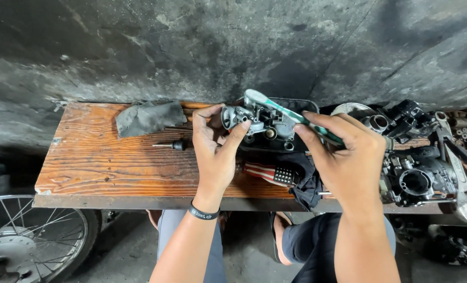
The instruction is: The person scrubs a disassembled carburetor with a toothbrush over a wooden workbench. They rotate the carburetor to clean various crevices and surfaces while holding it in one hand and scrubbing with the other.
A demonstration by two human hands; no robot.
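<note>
Above wooden bench [102,162], carburetor [249,121] in left hand [215,149] fingertips, toothbrush [291,115] in right hand [343,154].

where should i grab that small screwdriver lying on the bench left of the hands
Take the small screwdriver by its dark, thicker handle at the right end, coming straight down from above with fingers on its near and far sides. It lies flat on the wooden bench, thin shaft pointing left, with bare wood around it. The left hand, which holds the carburetor, is nearest; the right hand holds a toothbrush.
</note>
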